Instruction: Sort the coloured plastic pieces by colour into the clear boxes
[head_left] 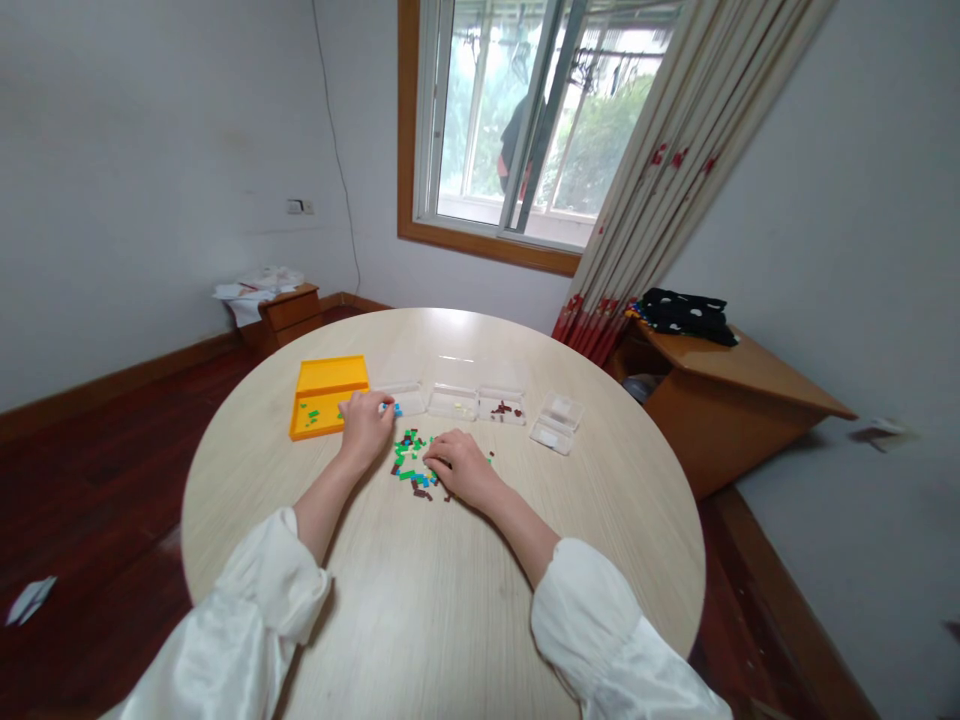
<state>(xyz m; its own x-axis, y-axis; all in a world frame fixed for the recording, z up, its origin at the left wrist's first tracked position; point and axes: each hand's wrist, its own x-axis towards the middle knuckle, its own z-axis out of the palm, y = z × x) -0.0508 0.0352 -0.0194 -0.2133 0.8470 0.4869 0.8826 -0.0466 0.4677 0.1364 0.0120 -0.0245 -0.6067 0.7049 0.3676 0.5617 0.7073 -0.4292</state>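
My left hand [366, 425] is over the right edge of the open yellow case [330, 374], beside the first clear box [409, 399]. Its fingers are bent together in a pinch, and anything between them is too small to make out. Small blue pieces [395, 409] lie in that clear box by my thumb and fingertips. My right hand [463, 465] rests at the right side of a loose pile of small green, brown and blue building bricks [409, 476]. Its fingers curl down at the pile, with the tips partly hidden. A few green pieces [313, 414] lie in the yellow case.
Behind the pile stand a clear box [452, 403] with pale pieces and another clear box [504, 393] with brown pieces. Farther right sits a small open clear case [557, 424]. All are on a round wooden table [442, 620]. A wooden cabinet [720, 410] stands beyond it.
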